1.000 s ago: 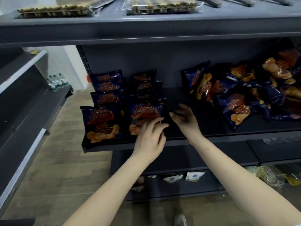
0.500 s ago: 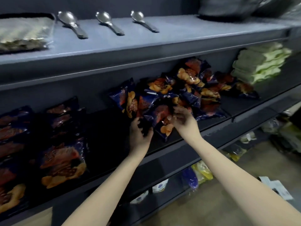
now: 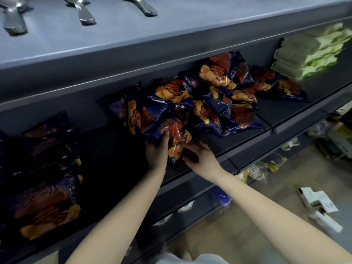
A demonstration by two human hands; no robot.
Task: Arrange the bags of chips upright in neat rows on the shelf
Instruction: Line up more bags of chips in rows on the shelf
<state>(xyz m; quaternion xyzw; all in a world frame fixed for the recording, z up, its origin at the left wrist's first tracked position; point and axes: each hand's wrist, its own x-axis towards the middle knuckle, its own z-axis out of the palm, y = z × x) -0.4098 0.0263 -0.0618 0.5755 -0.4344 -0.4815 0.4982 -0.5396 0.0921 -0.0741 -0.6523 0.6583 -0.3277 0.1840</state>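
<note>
I see both hands on one chip bag [image 3: 176, 138] at the front of a loose pile of bags [image 3: 219, 96] on the dark shelf [image 3: 247, 147]. Left hand [image 3: 157, 154] grips its left edge; right hand [image 3: 202, 159] holds its lower right corner. Upright rows of bags [image 3: 47, 168] stand at left. Spoons [image 3: 83, 13] lie on the upper shelf.

From my feed: 3 metal spoons [image 3: 86, 15] lying handle-first on the top ledge, spaced apart. Stack of green pkgs [image 3: 312, 54] far right, mid level, blurry. Lower tiers hold white-label packs [image 3: 185, 205] & yellowish bags [image 3: 266, 166], can't ID them. White boxes [image 3: 318, 206] on the wood floor [image 3: 266, 216], btm right.
</note>
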